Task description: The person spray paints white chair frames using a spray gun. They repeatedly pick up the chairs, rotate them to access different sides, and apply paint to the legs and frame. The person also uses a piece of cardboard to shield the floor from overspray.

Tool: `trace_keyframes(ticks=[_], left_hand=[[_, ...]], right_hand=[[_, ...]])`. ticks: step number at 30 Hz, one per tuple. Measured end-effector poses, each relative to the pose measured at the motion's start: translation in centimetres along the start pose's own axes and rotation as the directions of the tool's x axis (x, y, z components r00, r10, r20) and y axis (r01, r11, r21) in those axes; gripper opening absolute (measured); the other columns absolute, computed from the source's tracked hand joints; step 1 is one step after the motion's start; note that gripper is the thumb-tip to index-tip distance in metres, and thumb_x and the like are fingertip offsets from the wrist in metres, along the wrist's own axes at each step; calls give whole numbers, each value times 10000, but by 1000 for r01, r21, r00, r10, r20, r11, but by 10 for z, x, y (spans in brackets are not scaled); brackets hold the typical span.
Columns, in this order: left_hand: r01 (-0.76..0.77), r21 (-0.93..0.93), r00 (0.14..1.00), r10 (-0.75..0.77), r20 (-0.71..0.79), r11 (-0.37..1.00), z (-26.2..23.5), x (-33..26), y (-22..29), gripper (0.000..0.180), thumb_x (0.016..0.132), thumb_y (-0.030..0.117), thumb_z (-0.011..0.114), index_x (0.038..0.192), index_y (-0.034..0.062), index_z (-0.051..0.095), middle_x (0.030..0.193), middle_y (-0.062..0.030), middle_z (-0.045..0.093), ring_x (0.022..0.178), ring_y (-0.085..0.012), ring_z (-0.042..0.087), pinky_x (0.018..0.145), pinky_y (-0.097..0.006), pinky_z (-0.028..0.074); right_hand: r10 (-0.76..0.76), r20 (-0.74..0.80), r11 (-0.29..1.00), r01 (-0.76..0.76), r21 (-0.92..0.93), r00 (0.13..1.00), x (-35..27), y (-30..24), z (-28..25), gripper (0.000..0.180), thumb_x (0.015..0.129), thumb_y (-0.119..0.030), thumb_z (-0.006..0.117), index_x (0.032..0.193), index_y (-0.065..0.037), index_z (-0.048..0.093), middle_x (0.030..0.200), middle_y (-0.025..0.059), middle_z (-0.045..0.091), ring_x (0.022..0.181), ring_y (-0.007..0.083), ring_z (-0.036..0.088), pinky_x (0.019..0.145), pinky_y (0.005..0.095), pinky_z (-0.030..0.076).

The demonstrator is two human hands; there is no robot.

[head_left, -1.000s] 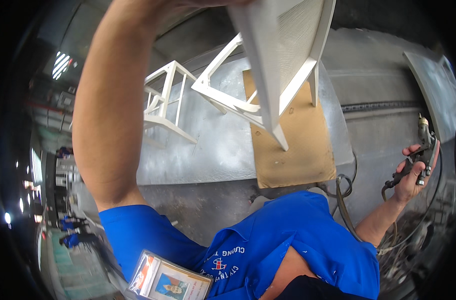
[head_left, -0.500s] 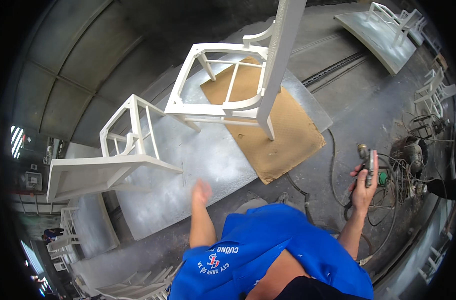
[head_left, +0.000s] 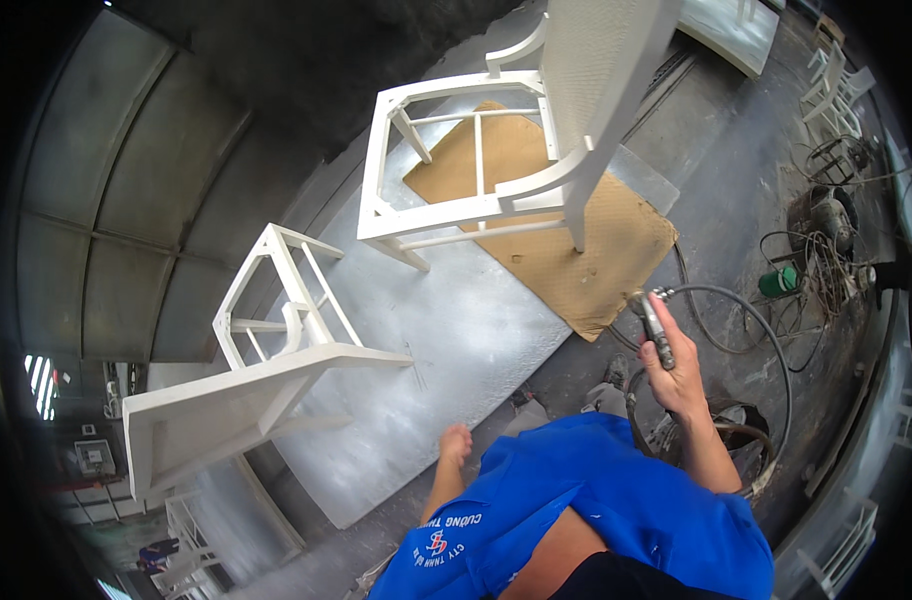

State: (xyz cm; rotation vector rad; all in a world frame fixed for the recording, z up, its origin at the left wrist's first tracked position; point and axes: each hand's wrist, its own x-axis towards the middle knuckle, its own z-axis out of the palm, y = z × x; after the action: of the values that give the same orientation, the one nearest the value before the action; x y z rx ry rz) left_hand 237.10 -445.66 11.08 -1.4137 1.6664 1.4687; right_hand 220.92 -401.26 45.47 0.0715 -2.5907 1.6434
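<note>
In my right hand (head_left: 679, 375) is a metal spray gun (head_left: 656, 330), gripped with its nozzle end toward the cardboard. A grey hose (head_left: 766, 318) runs from near it and loops round to the right. My left hand (head_left: 457, 443) is loosely closed near the platform's front edge and seems to hold nothing. Ahead, a white armchair frame (head_left: 446, 215) with an open seat stands partly on a brown cardboard sheet (head_left: 626, 245). A second white chair frame (head_left: 246, 390) lies tipped over at the left. Both rest on a silvery, paint-coated platform (head_left: 416, 390).
At the right, tangled hoses surround a dark round machine (head_left: 824, 215) and a green container (head_left: 777, 282). White chairs (head_left: 836, 90) stand at the far right. Another coated board (head_left: 731, 30) is at the back right, and a panelled metal wall (head_left: 106, 190) at the left.
My right hand has brought the spray gun leftward, closer to the cardboard. My left hand has drawn back toward my body. The whole view has turned a little, shifting the chairs in it.
</note>
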Motion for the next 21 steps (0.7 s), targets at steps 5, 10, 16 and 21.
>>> trace_keyframes(ticks=[5,10,16,21], left_hand=[[-432,-179,901,413,-134,884,-96,31,110,349,1041,279,629,1322,75,600,1100,-82,704,925,-190,663,797,-356,552],[-405,-174,912,383,-149,898,-159,42,79,314,1048,291,617,1264,63,615,1063,-82,703,888,-183,665,752,-357,557],[-41,91,999,44,-32,995,-184,36,-78,269,1052,320,581,1118,71,655,825,-57,653,771,-170,642,660,-313,543],[70,71,997,-70,7,995,-192,20,-148,273,1051,305,589,1175,68,643,880,-68,670,799,-175,649,677,-324,548]], right_hand=[[-232,95,971,236,-37,968,37,-60,78,639,942,-92,678,1541,-42,460,1157,209,684,953,310,679,904,386,526],[-379,-142,924,365,-112,914,113,-78,147,640,939,-113,699,1541,-113,481,1196,226,697,1058,351,699,920,411,531],[-296,-383,952,236,-196,875,197,-56,206,593,971,-237,698,1529,-183,506,1093,198,719,1000,345,705,867,420,538],[-238,-318,958,168,-234,918,242,-50,254,596,1003,-314,675,1560,-243,474,1100,171,729,960,282,720,845,437,562]])
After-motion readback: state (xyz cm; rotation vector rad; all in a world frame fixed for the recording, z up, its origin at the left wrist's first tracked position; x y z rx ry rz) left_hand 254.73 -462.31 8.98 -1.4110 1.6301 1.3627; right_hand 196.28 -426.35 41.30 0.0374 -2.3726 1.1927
